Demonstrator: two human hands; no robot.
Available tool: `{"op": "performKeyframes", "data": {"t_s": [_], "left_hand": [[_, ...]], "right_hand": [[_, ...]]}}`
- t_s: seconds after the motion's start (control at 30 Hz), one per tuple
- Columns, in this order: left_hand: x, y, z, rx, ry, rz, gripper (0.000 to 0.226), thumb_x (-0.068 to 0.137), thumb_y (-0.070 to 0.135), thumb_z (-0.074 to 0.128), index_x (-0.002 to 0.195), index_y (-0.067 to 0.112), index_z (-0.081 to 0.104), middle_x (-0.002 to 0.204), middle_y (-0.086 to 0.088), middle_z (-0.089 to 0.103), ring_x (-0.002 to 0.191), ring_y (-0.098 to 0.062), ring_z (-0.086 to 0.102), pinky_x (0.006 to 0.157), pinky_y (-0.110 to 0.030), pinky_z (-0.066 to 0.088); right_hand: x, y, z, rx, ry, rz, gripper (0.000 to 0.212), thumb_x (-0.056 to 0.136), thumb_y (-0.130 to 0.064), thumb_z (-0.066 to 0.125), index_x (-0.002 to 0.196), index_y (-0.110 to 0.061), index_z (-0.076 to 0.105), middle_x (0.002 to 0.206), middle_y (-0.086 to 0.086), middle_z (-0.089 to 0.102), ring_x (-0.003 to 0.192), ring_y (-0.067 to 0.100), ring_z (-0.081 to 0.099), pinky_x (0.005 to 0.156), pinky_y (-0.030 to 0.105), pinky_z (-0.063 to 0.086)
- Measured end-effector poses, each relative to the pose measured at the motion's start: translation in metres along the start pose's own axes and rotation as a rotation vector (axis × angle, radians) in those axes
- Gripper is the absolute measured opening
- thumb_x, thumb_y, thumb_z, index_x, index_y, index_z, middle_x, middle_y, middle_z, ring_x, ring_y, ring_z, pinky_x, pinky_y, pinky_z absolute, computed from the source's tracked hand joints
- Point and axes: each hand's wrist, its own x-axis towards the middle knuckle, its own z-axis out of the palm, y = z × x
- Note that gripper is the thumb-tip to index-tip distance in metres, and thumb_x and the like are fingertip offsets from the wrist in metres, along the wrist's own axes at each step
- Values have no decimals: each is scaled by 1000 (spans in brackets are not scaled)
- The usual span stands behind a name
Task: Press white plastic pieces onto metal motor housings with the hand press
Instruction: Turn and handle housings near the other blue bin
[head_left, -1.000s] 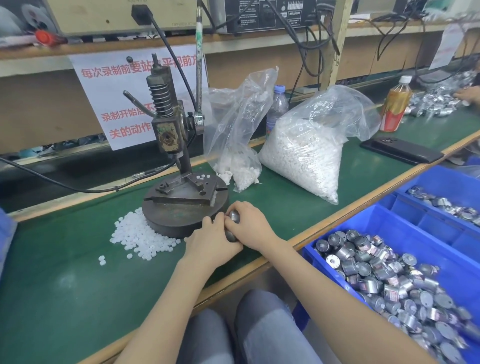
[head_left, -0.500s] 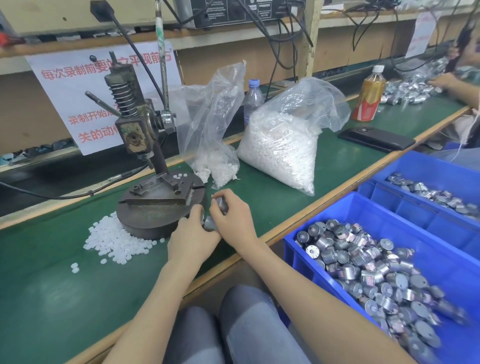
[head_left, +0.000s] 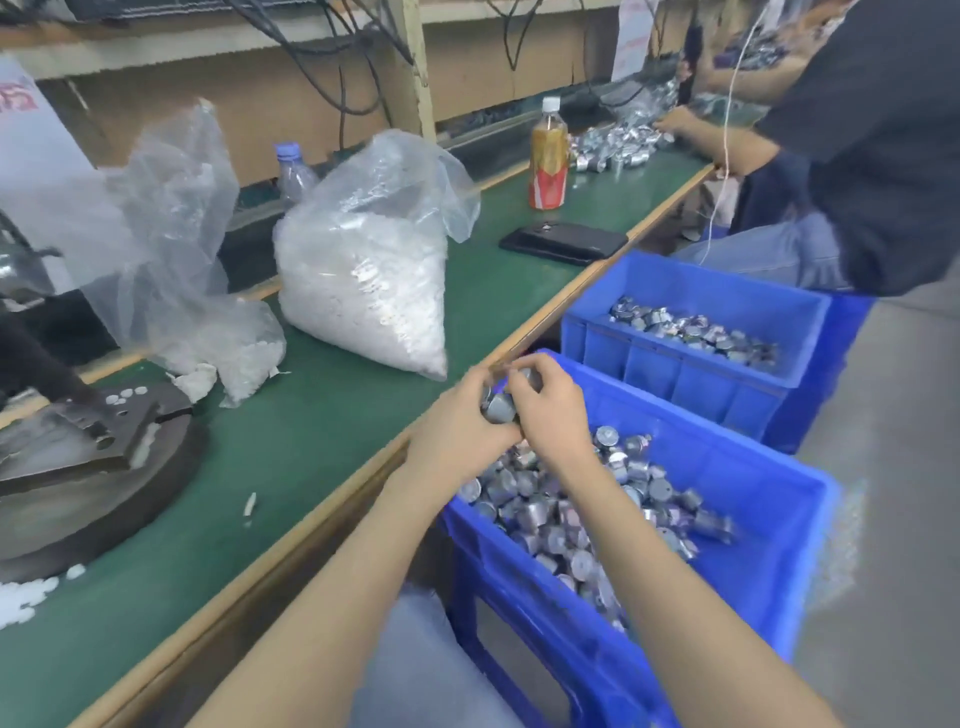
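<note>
My left hand (head_left: 457, 431) and my right hand (head_left: 550, 410) are together above the near blue bin (head_left: 769, 582), at its corner beside the bench edge. Both close on a few metal motor housings (head_left: 500, 404) held between them. The bin is heaped with several more housings (head_left: 571, 514). The hand press base (head_left: 78, 467) sits at the far left on the green bench, with small white plastic pieces (head_left: 124, 397) on its plate. Loose white pieces (head_left: 21, 597) lie at the base's near left. The press's upper part is out of view.
Two clear bags of white pieces (head_left: 363, 291) (head_left: 228, 353) stand on the bench. Behind are a water bottle (head_left: 293, 174), a drink bottle (head_left: 548, 156) and a black phone (head_left: 563, 241). A second blue bin (head_left: 691, 374) holds housings. Another person (head_left: 852, 156) works at the right.
Both hands moved right, from beside the press base to over the near blue bin, keeping the housings. The view swung right, so most of the press left the frame.
</note>
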Motion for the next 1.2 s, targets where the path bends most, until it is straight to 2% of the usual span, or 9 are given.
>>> {"op": "performKeyframes", "data": {"t_s": [0.2, 0.33, 0.43, 0.53, 0.67, 0.9, 1.0, 1.07, 1.2], "left_hand": [[27, 22, 80, 238, -133, 67, 31, 76, 30, 56, 101, 21, 40, 91, -3, 47, 85, -31, 53, 66, -33, 33], [46, 27, 110, 390, -158, 149, 41, 83, 23, 54, 121, 23, 41, 103, -7, 47, 99, -32, 54, 70, -34, 35], [56, 19, 122, 451, -226, 179, 44, 85, 24, 55, 128, 20, 44, 119, -11, 48, 113, -32, 46, 83, -40, 42], [69, 10, 121, 472, -345, 210, 45, 88, 28, 56, 131, 19, 48, 126, -13, 46, 120, -32, 37, 99, -39, 35], [73, 8, 102, 318, -370, 156, 48, 93, 28, 52, 138, 17, 42, 130, -14, 45, 124, -32, 37, 102, -34, 30], [28, 0, -1, -49, -67, 246, 20, 86, 9, 56, 103, 9, 66, 98, -8, 58, 87, -22, 57, 83, -30, 44], [-10, -27, -66, -88, 185, 240, 16, 82, 6, 53, 89, 10, 67, 75, 3, 52, 70, -10, 49, 62, -15, 36], [-41, -52, -108, -50, 309, 172, 21, 82, 2, 52, 91, 14, 67, 75, 4, 52, 70, -7, 46, 63, -10, 34], [-110, -112, -174, 83, 433, 28, 22, 82, -1, 52, 92, 14, 66, 74, -3, 53, 69, -14, 45, 60, -15, 30]], "right_hand": [[6, 70, -41, -147, 99, 244, 21, 91, -18, 43, 104, -11, 57, 99, 4, 60, 99, 25, 56, 76, 30, 39], [18, 97, -49, -372, 51, 269, 31, 97, -11, 32, 120, 2, 48, 123, 18, 49, 111, 32, 46, 80, 31, 31], [24, 110, -47, -397, -52, 203, 29, 92, 2, 37, 115, 11, 52, 116, 27, 51, 102, 45, 51, 80, 38, 44], [25, 125, -48, -713, -237, 282, 34, 99, -15, 31, 125, 0, 47, 130, 20, 44, 119, 34, 44, 93, 36, 36], [19, 119, -52, -694, -145, 367, 36, 96, -21, 37, 125, -2, 49, 133, 18, 43, 121, 35, 42, 95, 37, 35], [5, -2, -8, -273, 13, -77, 26, 91, -9, 45, 112, -6, 61, 117, 10, 58, 109, 25, 52, 95, 35, 38], [-24, -64, 46, -140, -95, -308, 21, 89, -6, 48, 102, -7, 65, 103, 8, 65, 98, 21, 56, 87, 30, 40], [-50, -94, 85, -66, -195, -396, 21, 90, -8, 48, 103, -10, 64, 101, 5, 64, 94, 18, 56, 81, 23, 38], [-103, -132, 163, 13, -417, -519, 22, 93, -12, 46, 108, -11, 62, 103, 3, 62, 92, 12, 53, 76, 19, 36]]}}
